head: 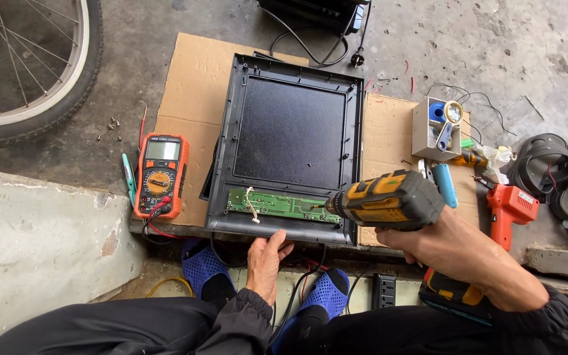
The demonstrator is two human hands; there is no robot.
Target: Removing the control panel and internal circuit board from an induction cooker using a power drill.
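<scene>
While the right hand [438,246] grips a yellow-black drill [389,200], fingers shut round its handle, the bit tip sits on the right end of a green board [281,205]. That board lies along the near edge of a black panel [290,141], which rests on cardboard [192,85]. Left hand [265,258] is half open, fingers pressing the panel's near rim, holding nothing. Orange meter [160,174] lies left of the panel; red tool [511,207] & white box [436,128] to the right. Blue sandals [323,299] near.
</scene>
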